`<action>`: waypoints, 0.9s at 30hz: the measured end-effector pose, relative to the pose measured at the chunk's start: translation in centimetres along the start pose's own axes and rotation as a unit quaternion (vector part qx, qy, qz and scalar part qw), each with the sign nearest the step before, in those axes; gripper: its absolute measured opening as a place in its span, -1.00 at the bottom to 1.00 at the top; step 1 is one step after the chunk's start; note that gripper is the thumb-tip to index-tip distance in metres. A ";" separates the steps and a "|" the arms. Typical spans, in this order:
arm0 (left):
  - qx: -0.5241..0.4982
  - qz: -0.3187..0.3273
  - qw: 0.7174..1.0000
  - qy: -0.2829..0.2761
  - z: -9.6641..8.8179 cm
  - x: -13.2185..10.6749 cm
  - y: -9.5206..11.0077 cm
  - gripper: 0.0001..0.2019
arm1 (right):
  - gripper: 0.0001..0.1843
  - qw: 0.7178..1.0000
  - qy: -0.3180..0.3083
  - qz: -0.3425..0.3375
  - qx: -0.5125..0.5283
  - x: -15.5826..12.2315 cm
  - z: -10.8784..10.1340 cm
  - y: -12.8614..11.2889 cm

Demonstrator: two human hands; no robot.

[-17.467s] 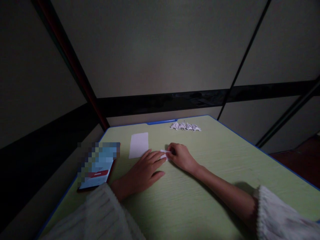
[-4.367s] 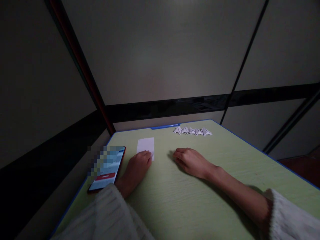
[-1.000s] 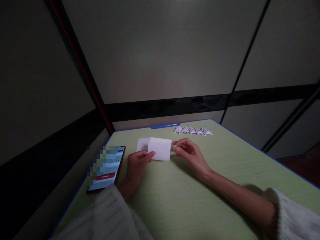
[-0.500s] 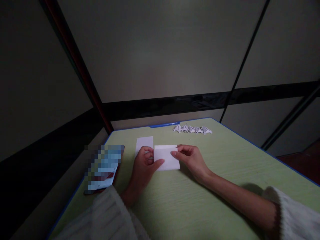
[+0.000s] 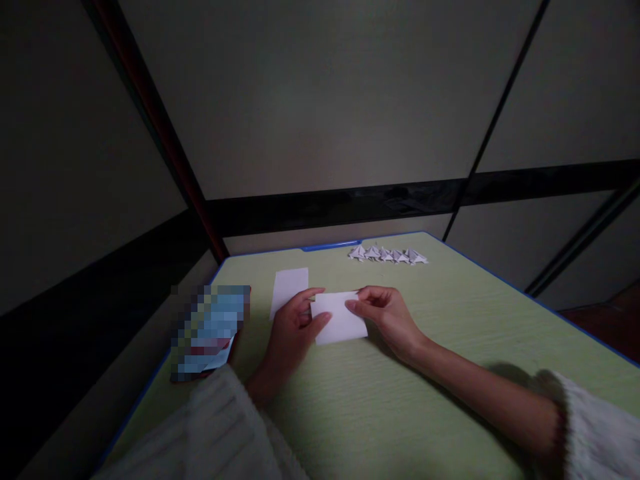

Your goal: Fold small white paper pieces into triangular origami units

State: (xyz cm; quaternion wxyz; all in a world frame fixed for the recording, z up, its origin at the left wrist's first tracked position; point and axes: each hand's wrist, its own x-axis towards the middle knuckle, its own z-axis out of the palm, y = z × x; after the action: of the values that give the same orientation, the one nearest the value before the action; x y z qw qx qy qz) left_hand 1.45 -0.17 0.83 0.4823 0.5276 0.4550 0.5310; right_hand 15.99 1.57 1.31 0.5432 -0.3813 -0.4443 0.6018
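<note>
Left hand (image 5: 294, 333) and right hand (image 5: 393, 320) both pinch white paper (image 5: 342, 325), with loose sheet (image 5: 290, 284) behind-left of it, phone (image 5: 215, 333) farther left, folded paper figures (image 5: 386, 255) behind-right.

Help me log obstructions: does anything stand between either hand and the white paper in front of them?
Nothing visible does: the left hand and right hand both hold the white paper directly. The second sheet lies beyond the left hand, not in between.

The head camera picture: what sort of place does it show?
Probably a room in a home: a blue-edged table stands before large panels resembling wardrobe doors, with a phone or tablet lying on the tabletop.
</note>
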 end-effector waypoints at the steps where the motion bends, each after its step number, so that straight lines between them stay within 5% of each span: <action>1: 0.002 0.006 1.000 0.004 0.0 0.0 0.0 -0.65 | -0.80 1.000 -0.001 -0.001 0.002 0.0 0.0 0.0; 27: 0.035 0.030 0.997 0.058 -0.2 0.4 -0.1 -0.79 | -0.77 1.000 -0.001 -0.011 0.003 0.2 -0.2 0.6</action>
State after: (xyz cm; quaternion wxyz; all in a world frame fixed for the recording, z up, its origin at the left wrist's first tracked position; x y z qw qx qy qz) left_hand 1.25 0.21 0.81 0.4203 0.5261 0.4845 0.5584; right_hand 16.00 1.74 0.65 0.5503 -0.3738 -0.4473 0.5978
